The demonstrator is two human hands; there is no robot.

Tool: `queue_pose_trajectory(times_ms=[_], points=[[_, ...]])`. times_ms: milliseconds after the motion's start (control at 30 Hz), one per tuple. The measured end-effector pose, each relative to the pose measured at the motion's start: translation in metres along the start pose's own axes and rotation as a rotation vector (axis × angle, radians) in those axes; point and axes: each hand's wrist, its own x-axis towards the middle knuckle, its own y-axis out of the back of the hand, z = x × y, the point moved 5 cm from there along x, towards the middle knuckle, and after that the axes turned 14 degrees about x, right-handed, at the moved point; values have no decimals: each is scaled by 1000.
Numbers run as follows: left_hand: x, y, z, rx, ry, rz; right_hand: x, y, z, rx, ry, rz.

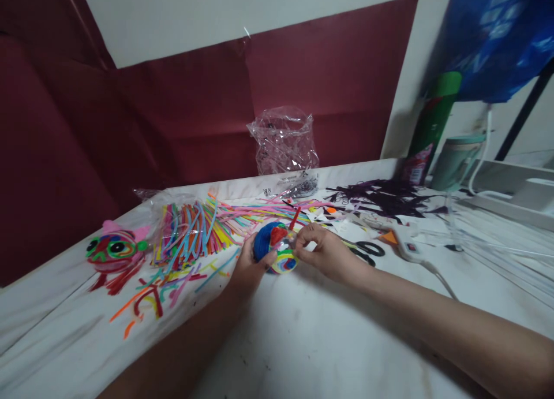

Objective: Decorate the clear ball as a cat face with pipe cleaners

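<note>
My left hand cups a round craft ball wound in blue, red, yellow and green pipe cleaners, just above the white table. My right hand pinches the ball's right side, where a red pipe cleaner end sticks up. Both hands are closed on the ball. A pile of coloured pipe cleaners lies just behind and left of my left hand.
A finished red and pink pipe-cleaner figure lies at far left. Black scissors lie right of my right hand. A clear plastic bag stands at the back. Purple scraps, a green can and a teal cup sit at right.
</note>
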Motion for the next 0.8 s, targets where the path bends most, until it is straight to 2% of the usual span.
queue_pose_trajectory(times_ms=[233, 600, 733, 800], points=[[-2, -3, -1, 36, 71, 77, -4, -7, -5, -16, 80, -21], [-1, -3, -2, 36, 14, 40, -5, -9, -6, -44, 131, -10], [-2, -3, 0, 40, 58, 60, -4, -7, -9, -65, 117, -31], [-3, -3, 3, 21, 80, 70, -4, -1, -17, -82, 164, -5]])
